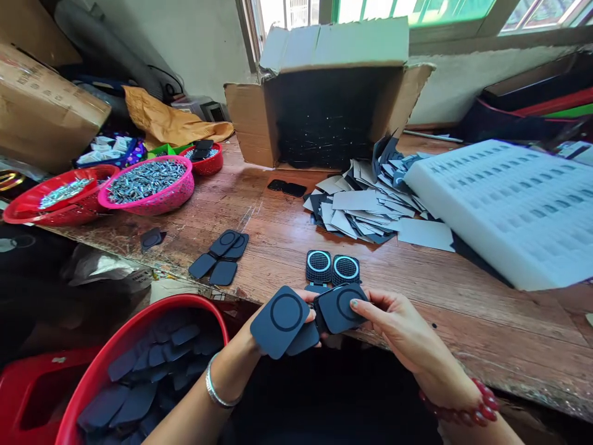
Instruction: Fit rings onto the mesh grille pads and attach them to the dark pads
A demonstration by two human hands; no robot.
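Near the table's front edge, my left hand (311,307) is closed on dark square pads (283,322), the top one marked with a ring. My right hand (386,315) pinches another ringed dark pad (341,309), its thumb on the face and its fingers partly hidden behind. That pad's left side lies close to my left fingertips. Just beyond my hands rests an opened black case (319,266) with two light rings over mesh. Several dark pads (223,272) lie on the table to the left.
A red tub (222,321) of dark pads stands at lower left. Baskets of metal parts, one pink (169,201), sit at back left. An open cardboard box (252,127) is at the back, with loose cards (356,201) and white foam (500,204) to the right.
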